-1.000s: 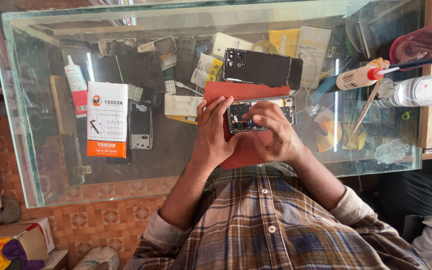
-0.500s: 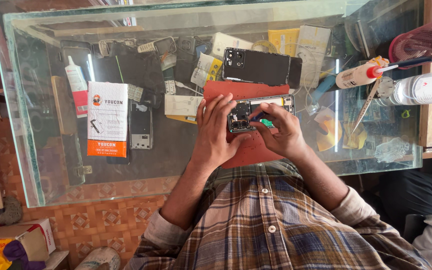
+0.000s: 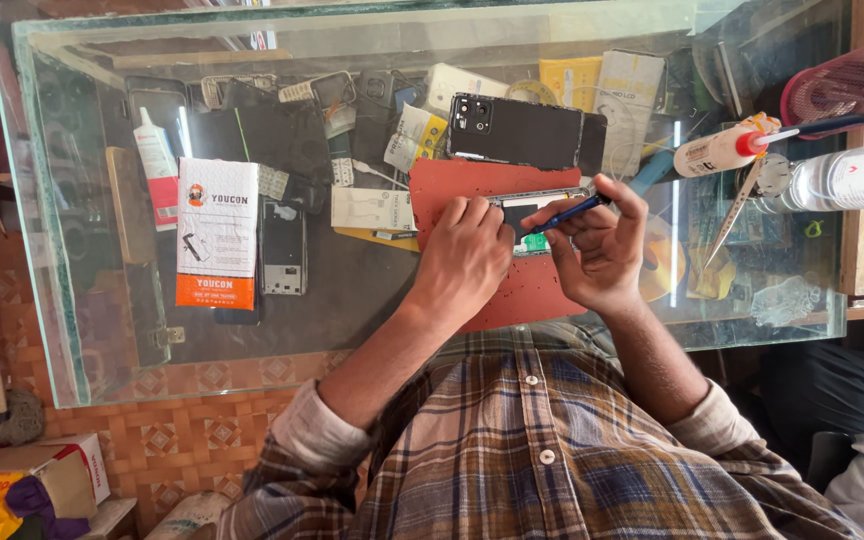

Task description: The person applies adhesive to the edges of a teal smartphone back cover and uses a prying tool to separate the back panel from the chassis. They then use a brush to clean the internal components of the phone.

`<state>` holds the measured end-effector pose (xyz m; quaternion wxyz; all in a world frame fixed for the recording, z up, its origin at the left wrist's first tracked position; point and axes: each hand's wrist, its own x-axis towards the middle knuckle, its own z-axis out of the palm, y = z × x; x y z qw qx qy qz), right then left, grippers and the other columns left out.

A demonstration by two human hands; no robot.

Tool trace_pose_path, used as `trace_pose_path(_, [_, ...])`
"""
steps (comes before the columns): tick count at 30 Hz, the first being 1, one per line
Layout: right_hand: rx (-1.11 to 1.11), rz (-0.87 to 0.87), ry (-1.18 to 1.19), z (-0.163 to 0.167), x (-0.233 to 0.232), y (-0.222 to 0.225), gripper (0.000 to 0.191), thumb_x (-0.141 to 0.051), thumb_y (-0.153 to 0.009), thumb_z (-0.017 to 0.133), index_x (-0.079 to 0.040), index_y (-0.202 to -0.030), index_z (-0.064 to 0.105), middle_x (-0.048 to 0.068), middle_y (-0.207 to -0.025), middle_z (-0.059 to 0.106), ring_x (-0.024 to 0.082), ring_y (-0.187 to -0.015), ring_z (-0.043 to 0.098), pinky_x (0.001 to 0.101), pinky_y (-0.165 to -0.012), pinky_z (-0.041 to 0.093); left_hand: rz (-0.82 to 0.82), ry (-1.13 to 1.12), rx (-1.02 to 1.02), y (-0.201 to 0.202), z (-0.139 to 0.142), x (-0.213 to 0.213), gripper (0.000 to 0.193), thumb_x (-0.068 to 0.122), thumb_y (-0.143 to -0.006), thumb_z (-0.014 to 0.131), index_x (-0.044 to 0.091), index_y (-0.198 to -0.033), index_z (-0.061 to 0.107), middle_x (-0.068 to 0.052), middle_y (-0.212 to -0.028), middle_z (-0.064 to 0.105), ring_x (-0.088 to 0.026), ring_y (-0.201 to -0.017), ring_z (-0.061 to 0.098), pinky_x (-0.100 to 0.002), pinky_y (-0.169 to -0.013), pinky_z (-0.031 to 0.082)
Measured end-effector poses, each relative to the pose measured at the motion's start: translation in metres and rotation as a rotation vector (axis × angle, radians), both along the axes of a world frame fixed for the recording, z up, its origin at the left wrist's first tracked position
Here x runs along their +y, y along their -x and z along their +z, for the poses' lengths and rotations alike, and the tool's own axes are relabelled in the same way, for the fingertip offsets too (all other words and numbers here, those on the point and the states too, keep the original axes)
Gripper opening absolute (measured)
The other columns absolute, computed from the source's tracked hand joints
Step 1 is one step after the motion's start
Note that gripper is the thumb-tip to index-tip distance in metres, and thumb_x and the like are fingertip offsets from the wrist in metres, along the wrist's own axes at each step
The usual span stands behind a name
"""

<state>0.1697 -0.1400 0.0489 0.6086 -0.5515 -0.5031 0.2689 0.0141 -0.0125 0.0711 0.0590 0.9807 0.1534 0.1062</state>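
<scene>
Two hands work: left hand [image 3: 467,245] clamps and half hides the opened phone [image 3: 532,215]; right hand [image 3: 597,250] pinches a blue tool [image 3: 567,213].

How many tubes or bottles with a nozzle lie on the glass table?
3: a small white tube at the table's left, a white tube with a red nozzle at the right, and a clear bottle beside it. Clutter may hide others.
</scene>
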Motion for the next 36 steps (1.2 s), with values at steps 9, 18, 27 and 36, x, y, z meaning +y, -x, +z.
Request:
trace_pose_path(9, [0.007,-0.037,-0.011,0.005,-0.006,-0.008,0.078,0.022,-0.101,0.052,-0.015,-0.159,0.014,0.025,-0.123,0.064,0.028,-0.111,0.071,0.0356,-0.093,0.062,-0.1,-0.32,0.414,-0.017,0.01,-0.002,0.008,0.016,-0.084,0.07,0.008,-0.081,0.068,-0.001,-0.077,0.059,-0.019,-0.085,0.055,-0.035,-0.082,0.041])
trace_pose_path(18, [0.077,-0.089,-0.014,0.002,-0.01,-0.017,0.078,0.019,-0.103,0.056,-0.014,-0.161,0.015,0.024,-0.116,0.065,0.028,-0.11,0.072,0.0379,-0.101,0.06,0.04,0.258,-0.172,-0.029,-0.036,0.031,0.012,0.01,-0.082,0.072,0.002,-0.084,0.063,-0.012,-0.083,0.063,-0.028,-0.088,0.061,-0.041,-0.081,0.052])
trace_pose_path(27, [-0.014,-0.102,0.018,0.007,-0.004,-0.009,0.079,0.019,-0.102,0.055,-0.013,-0.16,0.012,0.024,-0.119,0.065,0.029,-0.112,0.072,0.0384,-0.101,0.06,0.094,0.433,-0.526,-0.059,-0.037,0.073,0.02,-0.006,-0.088,0.065,0.003,-0.104,0.057,-0.01,-0.093,0.063,-0.03,-0.093,0.061,-0.043,-0.083,0.054])
trace_pose_path(36, [-0.272,-0.091,-0.064,-0.006,0.011,0.013,0.074,0.016,-0.1,0.064,-0.016,-0.149,0.018,0.024,-0.123,0.062,0.029,-0.112,0.073,0.0358,-0.091,0.066,0.145,0.45,-0.497,-0.003,-0.007,0.057,0.016,0.0,-0.097,0.062,0.003,-0.112,0.058,-0.011,-0.107,0.066,-0.032,-0.106,0.062,-0.043,-0.093,0.053])
